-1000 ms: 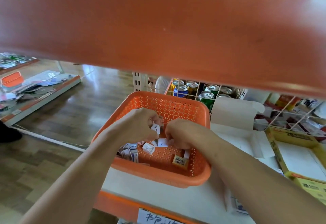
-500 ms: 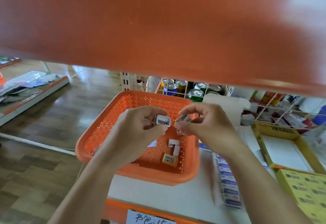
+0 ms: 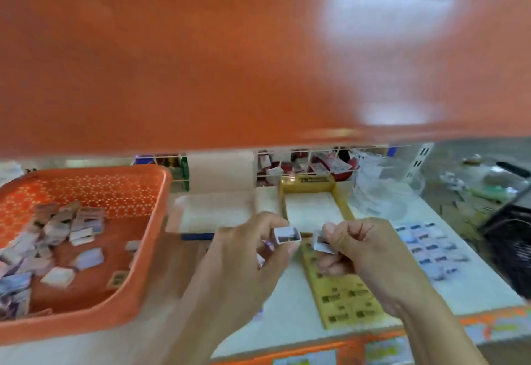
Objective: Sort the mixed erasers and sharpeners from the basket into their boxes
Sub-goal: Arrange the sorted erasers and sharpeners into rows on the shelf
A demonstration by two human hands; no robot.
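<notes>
From the head camera, my left hand point(image 3: 253, 252) pinches a small white boxy piece point(image 3: 286, 235), open on its near face, between thumb and fingers; blur keeps me from saying whether it is a sharpener or an eraser. At three o'clock of it, just apart, my right hand point(image 3: 362, 249) is curled around a second small pale piece point(image 3: 321, 242), gripped at the fingertips. Both hands hover above the yellow box point(image 3: 309, 185), whose open tray sits at twelve o'clock of my knuckles and whose printed flap point(image 3: 342, 298) lies flat beneath them, running toward six o'clock. The orange basket point(image 3: 149, 249) stands at nine o'clock on the white shelf point(image 3: 290, 316), with a loose heap of small packets point(image 3: 57, 238) gathered in its left half. At three o'clock of my right hand, rows of small wrapped pieces point(image 3: 431, 249) lie on the shelf. An orange shelf board point(image 3: 201, 63) fills the upper half of the view.
</notes>
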